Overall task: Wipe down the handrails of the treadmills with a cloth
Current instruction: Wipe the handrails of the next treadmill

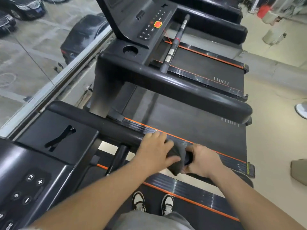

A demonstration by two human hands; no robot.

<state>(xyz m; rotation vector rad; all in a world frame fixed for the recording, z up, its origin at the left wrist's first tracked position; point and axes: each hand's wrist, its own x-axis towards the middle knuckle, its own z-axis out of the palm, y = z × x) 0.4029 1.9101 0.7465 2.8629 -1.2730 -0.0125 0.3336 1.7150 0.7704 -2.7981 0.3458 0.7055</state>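
Observation:
I stand on a black treadmill, and its thick black handrail point(114, 130) runs from the console toward the lower right. A dark grey cloth point(177, 159) is wrapped over this rail near its middle. My left hand point(155, 151) lies on top of the rail and presses on the cloth's left part, thumb under it. My right hand point(201, 161) grips the rail and the cloth's right edge. The rail's far end is hidden behind my right forearm. A second treadmill's handrail point(191, 88) lies beyond, parallel to mine.
My treadmill's console point(29, 181) with buttons is at the lower left. The neighbouring console point(149, 22) has a red button and a cup holder point(130, 50). A window with parked cars lies to the left. Beige floor is at the right. My shoes point(152, 203) stand on the belt.

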